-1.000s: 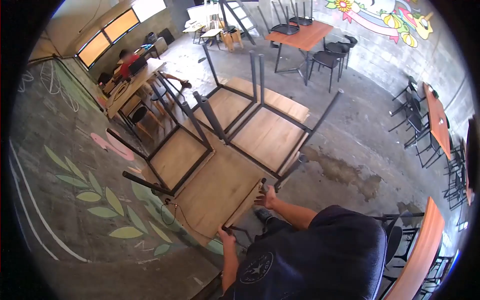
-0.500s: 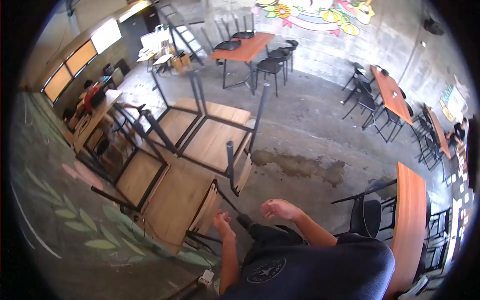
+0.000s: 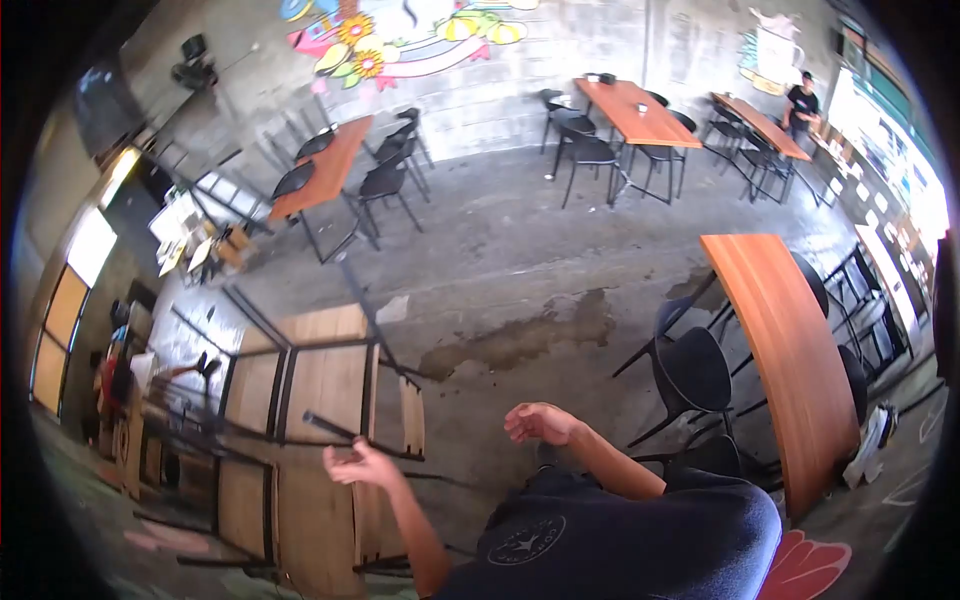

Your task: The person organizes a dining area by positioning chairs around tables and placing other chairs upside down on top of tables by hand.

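My left hand [image 3: 362, 465] is held out palm up with its fingers apart and nothing in it. Just beyond its fingertips is the black metal leg [image 3: 335, 427] of an upturned wooden table [image 3: 330, 385]; whether they touch, I cannot tell. My right hand [image 3: 543, 423] hovers in front of my dark shirt, fingers loosely bent and holding nothing. Nearer to me, on the left, lies another wooden top with a black frame [image 3: 310, 510], partly behind my left forearm.
To the right stands a reddish wooden table [image 3: 775, 325] with a black chair [image 3: 693, 370] beside it. Farther off are more tables, such as one with chairs on top [image 3: 340, 160]. A person [image 3: 801, 105] stands at the far right. A wet-looking patch [image 3: 530, 335] marks the floor.
My view has swung to the right, so the furniture appears shifted left. My left hand has come up and outward, near the table leg. My right hand stays in front of me.
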{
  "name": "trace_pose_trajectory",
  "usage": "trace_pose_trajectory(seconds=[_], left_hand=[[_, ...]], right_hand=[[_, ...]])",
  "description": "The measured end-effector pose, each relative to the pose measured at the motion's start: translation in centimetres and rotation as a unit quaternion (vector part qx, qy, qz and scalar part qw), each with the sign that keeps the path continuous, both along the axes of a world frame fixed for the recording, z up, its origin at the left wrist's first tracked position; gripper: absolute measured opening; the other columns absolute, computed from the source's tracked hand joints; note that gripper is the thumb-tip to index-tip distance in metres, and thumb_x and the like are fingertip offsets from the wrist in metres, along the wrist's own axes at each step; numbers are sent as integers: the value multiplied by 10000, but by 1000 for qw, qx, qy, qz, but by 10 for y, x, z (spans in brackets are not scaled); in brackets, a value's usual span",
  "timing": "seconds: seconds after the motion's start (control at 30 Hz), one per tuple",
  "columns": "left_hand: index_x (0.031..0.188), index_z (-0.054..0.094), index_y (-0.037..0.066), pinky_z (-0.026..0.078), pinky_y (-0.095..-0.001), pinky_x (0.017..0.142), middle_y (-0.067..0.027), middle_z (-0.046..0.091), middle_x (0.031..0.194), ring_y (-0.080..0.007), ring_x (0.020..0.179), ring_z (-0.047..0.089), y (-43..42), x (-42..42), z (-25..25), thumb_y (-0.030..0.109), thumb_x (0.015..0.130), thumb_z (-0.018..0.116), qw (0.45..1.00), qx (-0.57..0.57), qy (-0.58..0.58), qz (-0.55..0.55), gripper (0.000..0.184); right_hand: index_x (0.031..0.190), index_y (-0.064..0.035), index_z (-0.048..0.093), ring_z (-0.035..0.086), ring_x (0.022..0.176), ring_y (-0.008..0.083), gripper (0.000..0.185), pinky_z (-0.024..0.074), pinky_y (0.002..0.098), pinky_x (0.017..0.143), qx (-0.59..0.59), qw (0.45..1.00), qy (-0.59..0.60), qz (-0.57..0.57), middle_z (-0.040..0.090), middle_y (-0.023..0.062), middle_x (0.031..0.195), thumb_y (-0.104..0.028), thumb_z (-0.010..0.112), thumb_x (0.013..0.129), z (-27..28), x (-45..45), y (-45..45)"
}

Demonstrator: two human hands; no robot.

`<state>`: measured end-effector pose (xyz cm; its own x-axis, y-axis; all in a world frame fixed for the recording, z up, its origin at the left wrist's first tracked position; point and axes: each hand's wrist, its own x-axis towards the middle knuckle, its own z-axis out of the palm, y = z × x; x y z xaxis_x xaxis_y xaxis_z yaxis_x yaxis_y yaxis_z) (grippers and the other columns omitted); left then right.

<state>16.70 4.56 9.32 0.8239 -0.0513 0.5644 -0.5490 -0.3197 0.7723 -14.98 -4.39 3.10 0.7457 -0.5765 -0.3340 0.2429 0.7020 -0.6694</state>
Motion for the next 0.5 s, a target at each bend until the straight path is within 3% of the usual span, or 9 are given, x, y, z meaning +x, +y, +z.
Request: trace_pose_trajectory(seconds=[0.07,0.13,0.2,0.27,0.37,0.5], left_hand=[[1251,369,-5,395,-385,838,-202,427,1167,-293,975,471,-23,20,19,61,780,603,995,59,-37,78,530],[1235,396,-22,381,-415,877,-214,455,1153,-308,1015,476,-45,45,21,79,793,611,991,-84,-101,-23,502],[1137,457,-32,404,-408,839,-201,501,1063,-282,961,501,-61,61,27,105,822,617,993,-74,-60,-68,379],[1017,490,-32,436,-390,783,-176,541,965,-259,874,525,-75,66,22,153,853,626,994,-107,8,-1,282],[952,503,-22,459,-365,682,-150,577,851,-245,727,537,-80,77,17,236,854,662,990,-132,-21,47,319],[768,608,-54,442,-376,597,-140,606,659,-252,590,529,-78,79,28,321,834,677,987,-81,-55,125,388]], right_hand=[[1051,-40,583,596,892,235,311,457,372,837,7,999,17,-34,616,97,1012,-277,541,854,-6,-23,-16],[1045,-43,583,593,880,231,306,456,370,831,19,997,11,-69,616,93,1002,-275,540,851,-17,-45,-35],[1039,-45,583,591,869,228,300,455,368,824,21,994,-1,-104,616,89,993,-272,540,848,-25,-60,-65],[1023,-44,581,588,850,223,284,460,361,811,46,992,4,-120,613,81,969,-261,540,844,-29,-77,-86],[1022,-28,580,584,805,214,281,473,349,768,29,987,15,-160,606,91,959,-246,509,859,-29,-95,-114],[996,-22,587,582,772,201,271,477,343,744,21,976,32,-212,609,86,936,-242,521,851,-21,-112,-132]])
